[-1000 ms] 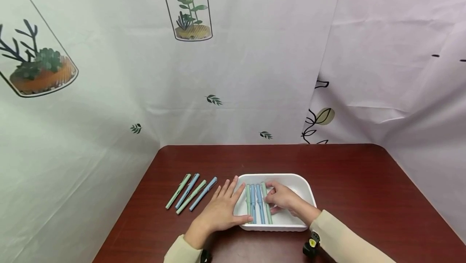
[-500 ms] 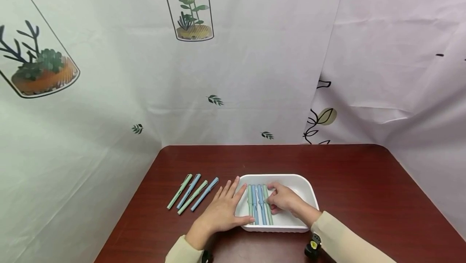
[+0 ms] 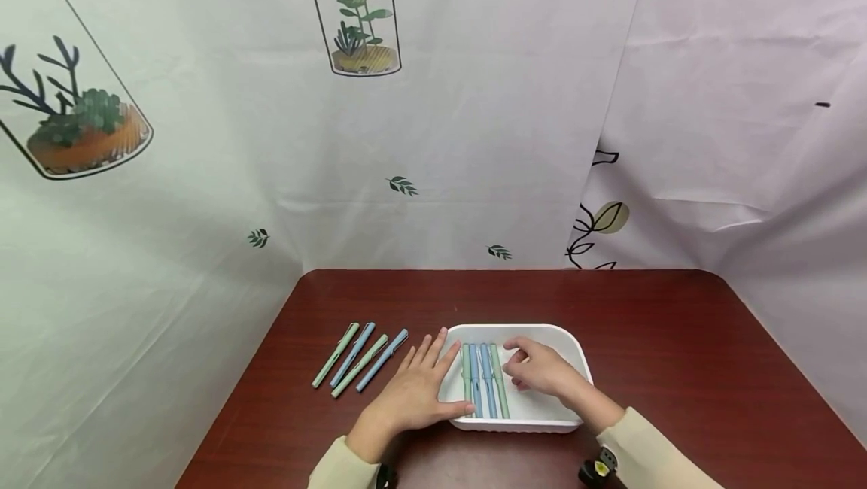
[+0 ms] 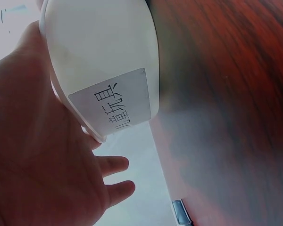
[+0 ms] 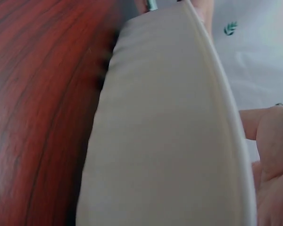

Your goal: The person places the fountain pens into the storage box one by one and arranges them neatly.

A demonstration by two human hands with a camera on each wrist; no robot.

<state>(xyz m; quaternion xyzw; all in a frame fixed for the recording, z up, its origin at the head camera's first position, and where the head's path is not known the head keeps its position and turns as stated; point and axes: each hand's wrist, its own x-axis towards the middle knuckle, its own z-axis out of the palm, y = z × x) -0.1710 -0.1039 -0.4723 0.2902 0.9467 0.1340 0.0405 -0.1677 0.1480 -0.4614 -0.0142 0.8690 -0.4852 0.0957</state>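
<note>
Several light green and light blue pens lie side by side in the left part of a white tray. Green pens are at both ends of that row, and the rightmost green pen is nearest my right hand. That hand hovers over the tray with loosely bent fingers and nothing in them, slightly right of the row. My left hand rests on the tray's left side, fingers spread and thumb over the front left corner. In the left wrist view, the tray's outer wall bears a label with dark characters.
Left of the tray, on the dark red table, several more pens lie slanted, among them a green pen and a blue pen. A white printed cloth hangs behind the table.
My right hand has let go of the rightmost green pen and drawn back a little to the right. That pen now lies closer to the others. The left hand stays on the tray.
</note>
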